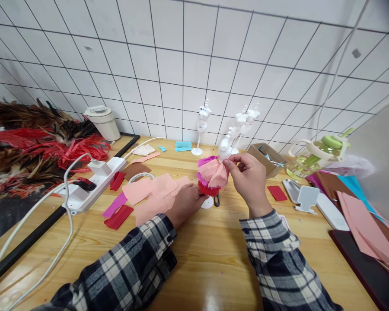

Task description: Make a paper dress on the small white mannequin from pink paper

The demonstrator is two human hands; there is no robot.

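A white doll stand (225,149) wears a layered crepe-paper skirt (212,175) in magenta, pink and red. My right hand (249,179) pinches the skirt's upper right edge at the doll's waist, fingers closed on the paper. My left hand (185,203) rests low on the wooden table (210,259), fingers curled at the red bottom layer and the stand's round base (208,202). What the left fingers grip is hidden behind the skirt. Both arms wear plaid sleeves.
Pink, magenta and red paper scraps (149,192) lie left of the hands, beside a white power strip (94,181) with cables. Two more white doll stands (201,125) stand at the back. A cardboard box (266,157), green-lidded bottle (317,153) and paper sheets (363,216) sit right; feathers (29,138) left.
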